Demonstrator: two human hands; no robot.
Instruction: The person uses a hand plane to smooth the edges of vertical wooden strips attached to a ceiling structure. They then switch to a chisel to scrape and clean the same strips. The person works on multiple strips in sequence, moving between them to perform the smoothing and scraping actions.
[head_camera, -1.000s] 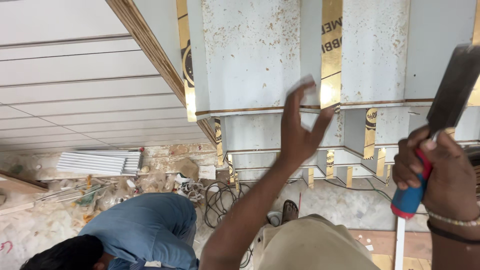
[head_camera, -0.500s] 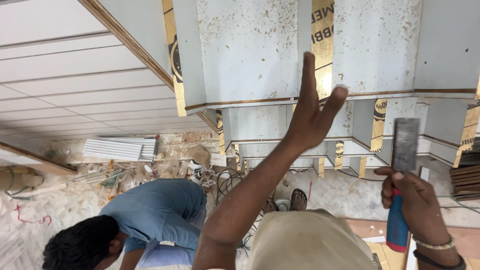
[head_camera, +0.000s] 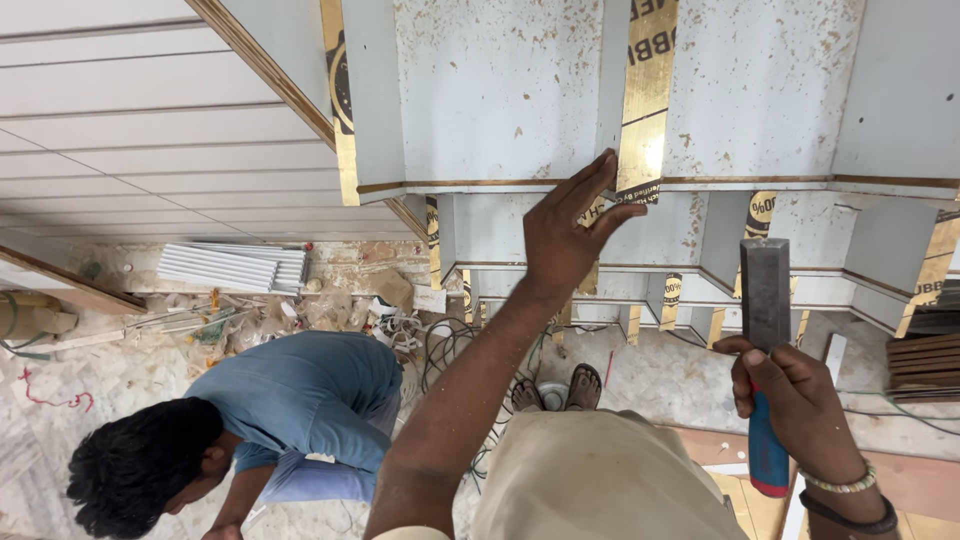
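Left hand (head_camera: 565, 235) presses spread fingers on the gold tape strip (head_camera: 645, 95); right hand (head_camera: 790, 395) clenches a blue-handled chisel (head_camera: 766, 350).

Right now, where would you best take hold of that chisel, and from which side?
Grip the chisel by its blue handle, as the right hand does now, coming from below. The tool stands upright with its flat steel blade pointing up, so the rounded handle is the low end; the fingers wrap it there.
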